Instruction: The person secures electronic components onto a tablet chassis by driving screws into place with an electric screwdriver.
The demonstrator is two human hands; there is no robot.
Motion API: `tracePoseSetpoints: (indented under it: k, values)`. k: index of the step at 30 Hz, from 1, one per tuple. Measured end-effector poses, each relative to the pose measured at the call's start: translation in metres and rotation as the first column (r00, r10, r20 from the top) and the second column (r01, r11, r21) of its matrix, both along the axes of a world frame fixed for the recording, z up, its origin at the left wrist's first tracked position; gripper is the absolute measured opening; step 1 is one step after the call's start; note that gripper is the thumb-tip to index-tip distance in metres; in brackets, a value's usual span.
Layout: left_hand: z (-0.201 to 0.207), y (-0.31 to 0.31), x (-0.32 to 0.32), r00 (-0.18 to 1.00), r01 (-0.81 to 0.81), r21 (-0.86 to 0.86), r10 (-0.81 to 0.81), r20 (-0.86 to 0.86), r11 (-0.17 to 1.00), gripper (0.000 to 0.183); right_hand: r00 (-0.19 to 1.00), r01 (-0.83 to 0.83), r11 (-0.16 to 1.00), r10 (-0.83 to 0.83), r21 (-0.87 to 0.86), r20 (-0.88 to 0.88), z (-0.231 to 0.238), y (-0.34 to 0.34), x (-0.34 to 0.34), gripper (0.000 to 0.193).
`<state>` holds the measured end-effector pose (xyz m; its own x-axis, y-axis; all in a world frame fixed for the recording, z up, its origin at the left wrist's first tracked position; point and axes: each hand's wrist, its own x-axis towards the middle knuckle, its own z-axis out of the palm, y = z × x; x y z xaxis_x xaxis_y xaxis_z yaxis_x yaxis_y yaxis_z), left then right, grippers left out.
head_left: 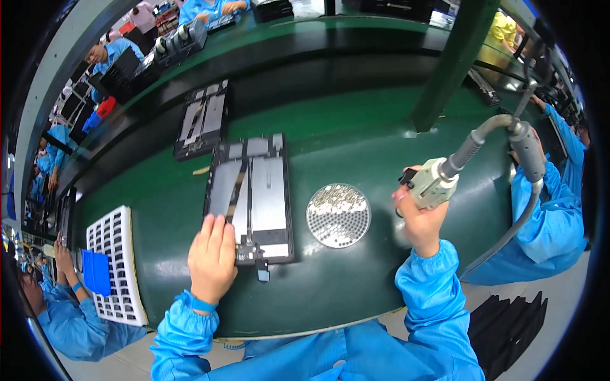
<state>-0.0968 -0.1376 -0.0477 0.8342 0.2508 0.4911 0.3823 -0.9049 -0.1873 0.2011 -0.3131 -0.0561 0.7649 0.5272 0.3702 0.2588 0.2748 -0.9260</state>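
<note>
My left hand (214,259) lies with fingers stretched over the lower left edge of an opened tablet (270,190), whose silvery battery panels and dark ribbon strips show. A small connector flap (263,273) sticks out past its near edge. Wrapped round a pale, boxy hand-held tool (433,184) with a grey corrugated hose, my right hand (420,222) is held to the right of the tablet. The tool's tip is hard to make out. Between my hands sits a round plate (339,232) with rows of small holes and many tiny metal pieces, apparently screws, heaped toward its far side.
A second opened tablet (203,120) lies farther back on the green bench (343,286). At left stands a white slotted tray (130,273) with a blue piece (96,273) on it. A green post (451,63) rises behind the tool; a co-worker's blue sleeve (546,216) is at right.
</note>
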Motion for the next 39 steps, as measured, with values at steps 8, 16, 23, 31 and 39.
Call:
tracePoseSetpoints:
  k: [8,16,23,31,39]
  values:
    - [0.011,-0.025,-0.025,0.976,-0.062,-0.518,-0.055,-0.209,0.853,0.063,0.998,-0.044,0.999,0.044,0.021,0.038,-0.003,0.002,0.001,0.033]
    - [-0.002,-0.029,-0.040,0.978,-0.043,-0.551,-0.077,-0.193,0.833,0.046,0.998,-0.039,0.999,0.039,-0.023,0.041,0.003,0.004,-0.007,0.035]
    - [-0.003,-0.046,-0.037,0.972,-0.108,-0.401,0.013,-0.233,0.910,0.039,0.994,-0.104,0.994,0.104,0.044,0.023,-0.002,0.002,-0.005,0.031]
    - [-0.010,-0.047,-0.020,0.925,0.298,-0.398,-0.366,-0.104,0.867,0.027,0.996,-0.092,0.995,0.092,0.036,-0.002,-0.001,0.002,-0.005,0.030]
    - [-0.021,-0.046,0.004,0.931,0.361,-0.476,-0.337,0.137,0.802,0.027,0.998,-0.069,0.998,0.069,-0.007,0.012,0.003,0.001,-0.010,0.036]
